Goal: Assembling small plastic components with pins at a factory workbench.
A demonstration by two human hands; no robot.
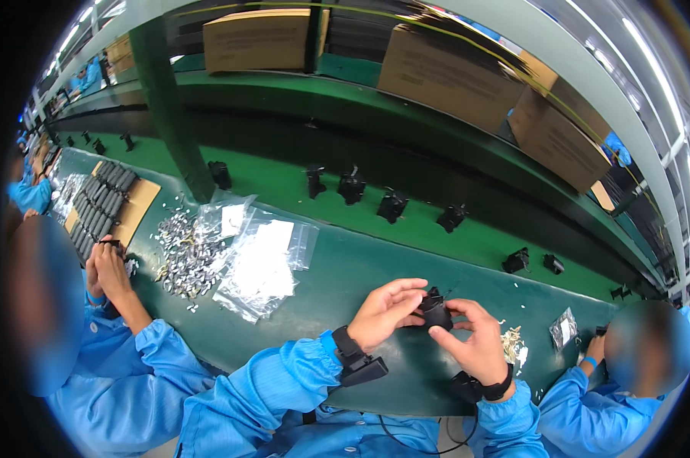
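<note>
A small black plastic part (436, 314) with a ridged top is held up between my hands, just over the green worktable (337, 286). From its left side my left hand (387, 309) grips it between thumb and fingers. On the other side my right hand (473, 336) has its thumb and fingers curled round the part's edge. Both wrists wear black strapped devices. Just right of my right hand lies a little heap of pale yellowish pieces (511, 343), with white bits beside it.
Several similar black parts (352, 185) stand along the green strip behind the table. Left lie a pile of small metallic pieces (185, 256), clear plastic bags (261, 267) and cardboard with dark grey parts (104, 202). Co-workers (139, 366) in blue sit on both sides. Cardboard boxes (452, 76) fill the shelf above.
</note>
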